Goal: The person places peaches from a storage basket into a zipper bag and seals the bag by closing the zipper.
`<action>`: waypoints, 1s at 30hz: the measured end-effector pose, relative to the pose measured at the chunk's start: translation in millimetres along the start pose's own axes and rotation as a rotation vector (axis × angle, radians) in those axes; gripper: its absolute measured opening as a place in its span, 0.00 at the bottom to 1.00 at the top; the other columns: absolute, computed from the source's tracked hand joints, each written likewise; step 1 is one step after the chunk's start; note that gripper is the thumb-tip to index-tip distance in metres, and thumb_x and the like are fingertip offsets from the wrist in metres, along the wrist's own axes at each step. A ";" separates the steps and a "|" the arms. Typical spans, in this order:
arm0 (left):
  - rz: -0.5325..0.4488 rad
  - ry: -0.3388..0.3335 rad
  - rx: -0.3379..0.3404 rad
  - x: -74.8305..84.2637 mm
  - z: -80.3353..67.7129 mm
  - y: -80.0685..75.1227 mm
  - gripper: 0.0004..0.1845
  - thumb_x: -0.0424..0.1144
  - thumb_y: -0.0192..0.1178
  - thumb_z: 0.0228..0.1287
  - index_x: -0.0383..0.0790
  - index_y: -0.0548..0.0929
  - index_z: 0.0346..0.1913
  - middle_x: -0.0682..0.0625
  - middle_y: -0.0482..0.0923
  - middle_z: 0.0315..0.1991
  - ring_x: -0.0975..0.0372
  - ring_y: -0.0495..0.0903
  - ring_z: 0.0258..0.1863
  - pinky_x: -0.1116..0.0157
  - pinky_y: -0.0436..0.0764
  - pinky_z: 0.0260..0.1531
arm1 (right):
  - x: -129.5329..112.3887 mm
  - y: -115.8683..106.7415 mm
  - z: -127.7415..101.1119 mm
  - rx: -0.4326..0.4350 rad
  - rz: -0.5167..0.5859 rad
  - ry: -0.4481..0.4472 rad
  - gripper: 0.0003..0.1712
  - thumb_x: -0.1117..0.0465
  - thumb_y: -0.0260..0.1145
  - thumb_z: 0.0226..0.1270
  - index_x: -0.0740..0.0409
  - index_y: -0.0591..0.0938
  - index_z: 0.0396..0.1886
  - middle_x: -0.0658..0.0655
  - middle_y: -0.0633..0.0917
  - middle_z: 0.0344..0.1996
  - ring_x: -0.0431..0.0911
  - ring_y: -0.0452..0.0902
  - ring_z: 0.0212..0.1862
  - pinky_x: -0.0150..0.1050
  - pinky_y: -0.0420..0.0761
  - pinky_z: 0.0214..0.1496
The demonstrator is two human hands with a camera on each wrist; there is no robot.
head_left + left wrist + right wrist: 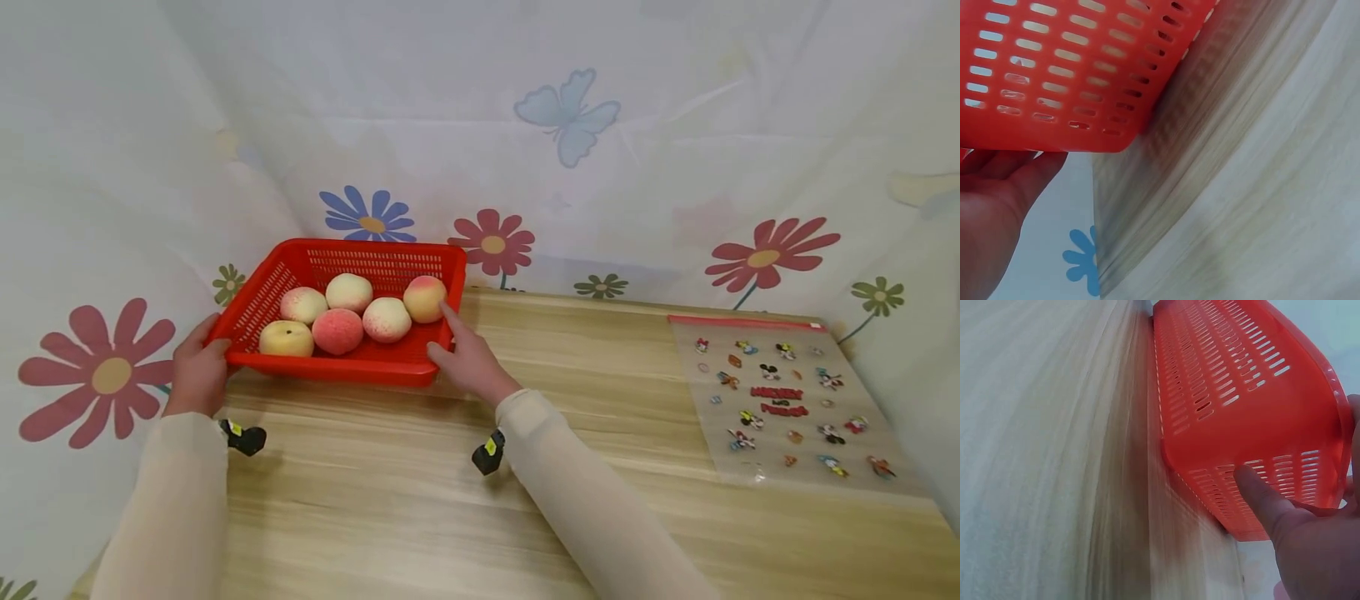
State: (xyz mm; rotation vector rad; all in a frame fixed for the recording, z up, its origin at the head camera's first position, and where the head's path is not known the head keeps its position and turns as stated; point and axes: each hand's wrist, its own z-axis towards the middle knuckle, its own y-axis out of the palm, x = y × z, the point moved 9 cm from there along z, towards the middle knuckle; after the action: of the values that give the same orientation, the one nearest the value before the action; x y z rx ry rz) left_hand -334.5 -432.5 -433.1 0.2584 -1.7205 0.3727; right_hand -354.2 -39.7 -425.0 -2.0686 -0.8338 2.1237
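A red plastic basket [337, 369] with slotted walls holds several peaches, among them a deep pink one [338, 331], a yellow one [287, 340] and an orange-pink one [425, 299] at the right end. My left hand [201, 371] grips the basket's left end by the rim, thumb at the near corner. At the right end, my right hand [472, 358] holds the rim near the front corner. In the right wrist view, a finger [1266, 500] presses along the slotted outer wall. The basket's bottom edge is right at the wooden tabletop [360, 500].
To the right lies a flat clear zip bag [780, 408] with cartoon prints and a red top strip. A flower-patterned cloth [637, 192] hangs along the back and sides, close behind the basket. Small black devices [488, 452] are worn at both wrists.
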 end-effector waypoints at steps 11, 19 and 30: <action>-0.189 -0.006 -0.085 -4.0 -5.6 14.3 0.30 0.42 0.46 0.76 0.70 0.53 0.74 0.61 0.45 0.78 0.58 0.57 0.67 0.75 0.83 0.36 | 8.0 -10.9 -9.2 -0.016 0.047 0.027 0.42 0.46 0.58 0.68 0.26 0.48 0.76 0.53 0.69 0.68 0.47 0.77 0.50 0.43 0.84 0.51; -0.299 0.005 -0.117 -3.8 -9.9 30.2 0.30 0.38 0.46 0.75 0.69 0.57 0.73 0.61 0.47 0.77 0.57 0.55 0.70 0.74 0.84 0.36 | 14.6 -23.0 -18.3 -0.015 0.055 0.017 0.40 0.44 0.58 0.69 0.26 0.50 0.76 0.54 0.67 0.70 0.47 0.78 0.52 0.44 0.83 0.54; -0.301 0.030 -0.091 -3.7 -16.9 44.1 0.29 0.36 0.45 0.75 0.68 0.60 0.72 0.59 0.50 0.77 0.56 0.55 0.71 0.72 0.83 0.41 | 21.8 -35.9 -27.8 -0.004 0.055 0.022 0.40 0.44 0.58 0.69 0.25 0.50 0.75 0.53 0.66 0.71 0.49 0.77 0.54 0.44 0.83 0.54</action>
State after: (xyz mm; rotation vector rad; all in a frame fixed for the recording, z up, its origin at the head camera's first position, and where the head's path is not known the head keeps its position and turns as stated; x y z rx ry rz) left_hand -335.0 -385.5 -438.6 0.4367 -1.6340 0.0766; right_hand -341.6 8.9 -428.6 -2.1365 -0.7878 2.1243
